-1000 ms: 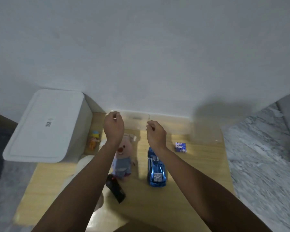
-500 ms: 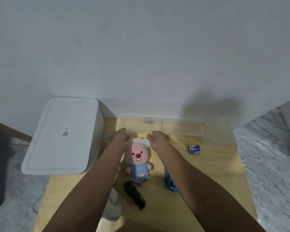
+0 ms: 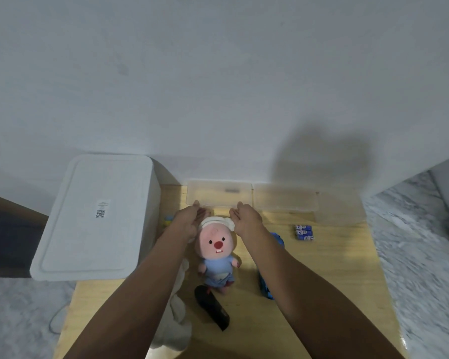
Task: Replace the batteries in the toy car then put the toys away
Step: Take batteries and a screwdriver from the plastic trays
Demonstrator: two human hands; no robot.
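Both hands are stretched forward over the wooden desk (image 3: 342,268) toward its far edge. The left hand (image 3: 189,220) and the right hand (image 3: 246,217) are held with fingers straight and loosely spread, palms turned toward each other, and nothing is gripped by either. Their fingertips are seen just at the near rim of a clear plastic box (image 3: 219,194), which stands against the wall beside a second clear box (image 3: 285,198); whether the rim is actually touched cannot be told.

The blue toy car (image 3: 276,238) lies on the desk under the right forearm and is largely hidden by it, so its battery cover cannot be judged. A small row of batteries (image 3: 304,232) lies apart from it, to the right. A pink plush toy (image 3: 217,251) sits between the two arms, a black remote-like object (image 3: 211,307) lies in front of it, and a white lidded bin (image 3: 99,216) stands at the left.

The task is judged to be at an early stage: nothing is seen stored, all toys remain out on the desk, and the batteries are not shown fitted. The battery change and the putting away appear to be left.
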